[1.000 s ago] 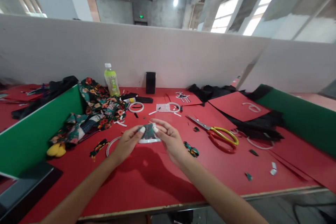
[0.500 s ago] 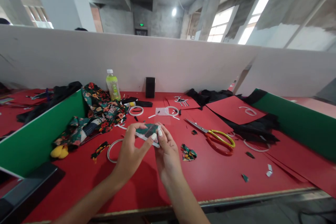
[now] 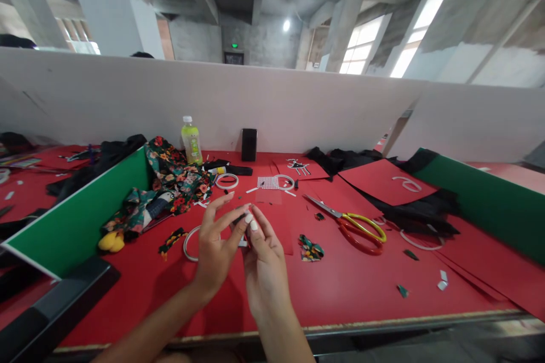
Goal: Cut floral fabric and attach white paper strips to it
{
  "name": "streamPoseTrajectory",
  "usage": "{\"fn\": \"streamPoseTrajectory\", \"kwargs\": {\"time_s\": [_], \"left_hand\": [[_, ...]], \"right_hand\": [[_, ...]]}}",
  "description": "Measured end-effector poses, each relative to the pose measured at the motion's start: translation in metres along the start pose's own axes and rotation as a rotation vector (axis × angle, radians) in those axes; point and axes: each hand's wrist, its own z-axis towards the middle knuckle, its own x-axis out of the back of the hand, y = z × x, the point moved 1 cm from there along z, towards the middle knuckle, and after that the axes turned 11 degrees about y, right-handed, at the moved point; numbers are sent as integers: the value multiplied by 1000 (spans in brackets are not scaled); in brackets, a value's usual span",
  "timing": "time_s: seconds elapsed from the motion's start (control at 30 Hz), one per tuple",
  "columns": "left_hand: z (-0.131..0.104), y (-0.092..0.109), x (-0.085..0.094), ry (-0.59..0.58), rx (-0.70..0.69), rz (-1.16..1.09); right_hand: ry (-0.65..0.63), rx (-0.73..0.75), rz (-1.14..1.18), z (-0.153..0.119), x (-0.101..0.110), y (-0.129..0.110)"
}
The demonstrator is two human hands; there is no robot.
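Note:
My left hand (image 3: 213, 252) and my right hand (image 3: 264, 255) meet over the middle of the red table. Their thumbs and fingertips pinch a small piece of dark fabric (image 3: 240, 219) with a whitish strip on it. Most of the piece is hidden behind the fingers. The left index finger is raised off it. Left of my hands lies a white tape roll (image 3: 189, 245), partly covered by the left hand. A floral fabric scrap (image 3: 310, 248) rests to the right, near scissors (image 3: 353, 224) with one yellow and one red handle.
Floral cloth (image 3: 170, 173), a green-capped divider (image 3: 80, 212) and a drink bottle (image 3: 191, 140) are on the left. A phone (image 3: 249, 144) leans against the back partition. More tape rolls (image 3: 227, 181), a red card (image 3: 387, 181) and black fabric (image 3: 426, 218) lie around.
The fabric piece, spread out between both hands before, is now gathered small between the fingertips and mostly hidden. My hands have drawn closer together. The whole view has shifted slightly.

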Motion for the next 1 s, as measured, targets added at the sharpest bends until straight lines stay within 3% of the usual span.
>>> {"fn": "streamPoseTrajectory", "kwargs": {"time_s": [0.1, 0.17, 0.27, 0.37, 0.47, 0.6, 0.73, 0.87, 1.0], "left_hand": [[2, -1, 4, 31, -6, -16], [3, 0, 6, 36, 4, -46], [2, 0, 6, -79, 115, -153], [-2, -2, 4, -241, 269, -233], [-3, -5, 3, -273, 213, -189], [-2, -5, 8, -186, -159, -15], [-2, -3, 17, -190, -513, 115], [-2, 0, 25, -244, -620, 156], [-2, 1, 24, -251, -589, 150]], "right_hand": [[-5, -10, -62, 1, 2, 1], [4, 73, -171, 2, 6, -3], [-33, 409, -460, 5, 13, -23], [-205, 704, -780, 10, 19, -46], [-211, 830, -908, 14, 22, -58], [18, 720, -899, 8, 24, -52], [-83, 474, -813, -5, 19, -36], [-92, 353, -709, -8, 16, -29], [-139, 280, -612, -4, 19, -31]]}}
